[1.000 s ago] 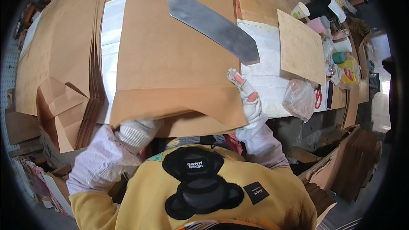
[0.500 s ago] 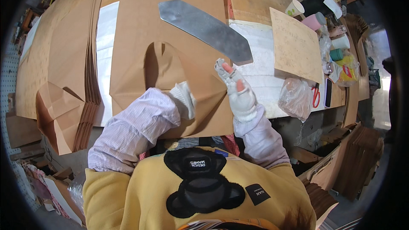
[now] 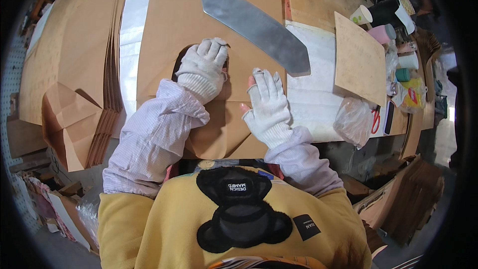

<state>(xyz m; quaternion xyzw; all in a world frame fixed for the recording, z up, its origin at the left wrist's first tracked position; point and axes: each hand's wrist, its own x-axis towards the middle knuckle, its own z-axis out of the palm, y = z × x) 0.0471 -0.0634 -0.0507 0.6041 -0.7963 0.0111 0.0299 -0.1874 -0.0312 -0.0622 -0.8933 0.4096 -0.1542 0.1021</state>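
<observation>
In a white knit glove, my left hand (image 3: 203, 67) lies over the raised fold of a brown kraft paper piece (image 3: 211, 132), fingers stretched out. My right hand (image 3: 269, 103), gloved alike with bare fingertips showing, rests flat on the paper's right side, its fingers spread. Neither hand grips anything that I can see. The left hand and forearm hide part of the folded end. Beyond both hands a grey metal plate (image 3: 256, 32) with pointed ends lies slantwise across the paper.
At left stands a stack of folded brown paper pieces (image 3: 82, 119). To the right are a thin wooden board (image 3: 361, 60), a clear plastic bag (image 3: 354, 119), red-handled scissors (image 3: 375, 119), a phone (image 3: 389, 117) and several cups, one pink (image 3: 382, 34).
My left hand has moved away from me onto the raised fold, its fingers now in sight. The right hand has turned palm down and flattened onto the paper. The view has shifted slightly.
</observation>
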